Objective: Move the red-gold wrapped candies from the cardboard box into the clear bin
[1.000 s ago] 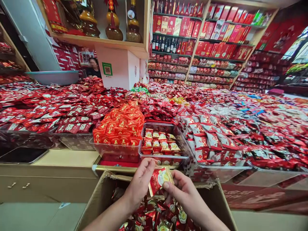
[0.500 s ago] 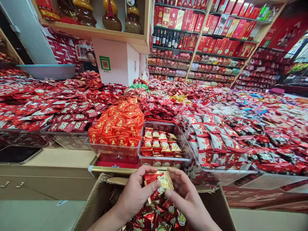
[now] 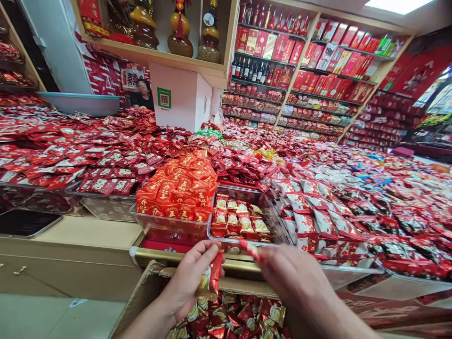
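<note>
My left hand [image 3: 192, 275] is closed on a red and gold wrapped candy [image 3: 211, 278], held above the open cardboard box [image 3: 137, 294]. To its right, my right hand [image 3: 293, 270] is blurred, with a red-wrapped candy [image 3: 250, 249] sticking out from its fingertips. It is close to the front rim of a clear plastic bin [image 3: 277, 221], where rows of red and gold candies [image 3: 242, 219] lie side by side. Loose candies of the same look [image 3: 231, 318] fill the box below my hands.
Left of the bin stands a tub of orange-red packets [image 3: 178, 188]; right of it are white and red packets [image 3: 318, 212]. A dark tablet-like device [image 3: 28, 222] lies on the counter at left. A person [image 3: 141, 93] is behind the counter, near a white box [image 3: 176, 96].
My hands were together around candy over the box. They have moved apart, the right one up and rightward with a candy. The view has shifted slightly.
</note>
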Available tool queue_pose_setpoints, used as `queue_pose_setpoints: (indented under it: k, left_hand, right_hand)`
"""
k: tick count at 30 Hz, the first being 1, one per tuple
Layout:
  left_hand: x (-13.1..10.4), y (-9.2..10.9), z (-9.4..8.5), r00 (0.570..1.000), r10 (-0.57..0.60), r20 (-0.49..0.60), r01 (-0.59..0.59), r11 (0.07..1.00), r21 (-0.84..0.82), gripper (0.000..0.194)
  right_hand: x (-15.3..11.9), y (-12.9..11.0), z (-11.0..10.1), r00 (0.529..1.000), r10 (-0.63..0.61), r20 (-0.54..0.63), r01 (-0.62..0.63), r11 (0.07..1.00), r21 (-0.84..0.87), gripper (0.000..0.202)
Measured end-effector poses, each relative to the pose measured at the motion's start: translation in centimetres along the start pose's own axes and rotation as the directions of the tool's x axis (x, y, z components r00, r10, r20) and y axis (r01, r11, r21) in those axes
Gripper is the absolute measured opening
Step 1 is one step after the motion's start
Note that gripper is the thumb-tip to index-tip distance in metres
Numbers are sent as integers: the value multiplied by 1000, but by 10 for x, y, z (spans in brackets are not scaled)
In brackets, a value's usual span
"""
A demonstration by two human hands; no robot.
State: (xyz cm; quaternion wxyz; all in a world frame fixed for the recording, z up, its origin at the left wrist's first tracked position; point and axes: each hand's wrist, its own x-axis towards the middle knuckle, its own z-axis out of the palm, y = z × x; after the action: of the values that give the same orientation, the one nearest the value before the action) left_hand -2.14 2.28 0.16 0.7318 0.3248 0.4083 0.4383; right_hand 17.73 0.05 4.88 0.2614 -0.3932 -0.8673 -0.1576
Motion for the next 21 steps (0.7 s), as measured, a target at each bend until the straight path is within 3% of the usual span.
queue_pose_setpoints:
  k: [3, 7, 12, 14, 18, 21]
  left_hand:
    - [0, 2, -3, 999, -41, 23, 43, 997, -66, 24]
    - [-2, -2, -4, 994, -21, 104, 25, 999, -33, 20]
    - [-3, -6, -4, 986, -2, 167, 1, 1000, 6, 23]
    - [-3, -7, -4, 984, -9, 176, 7, 1000, 14, 23]
    - [-3, -8, -4, 982, -26, 186, 20, 999, 35, 22]
    - [-3, -9, -5, 983, -30, 183, 19, 998, 57, 20]
  right_hand:
    - [43, 33, 2, 971, 123, 204, -73, 968, -240, 24]
    - [88, 71, 34, 838, 223, 498, -38, 935, -353, 19]
    - [105, 83, 75, 749, 224, 624, -9, 945, -328, 21]
    - [107, 85, 85, 693, 232, 683, -7, 949, -315, 19]
    - [112, 99, 95, 548, 260, 795, -41, 958, -285, 18]
    - [115, 111, 96, 500, 293, 815, -97, 954, -283, 20]
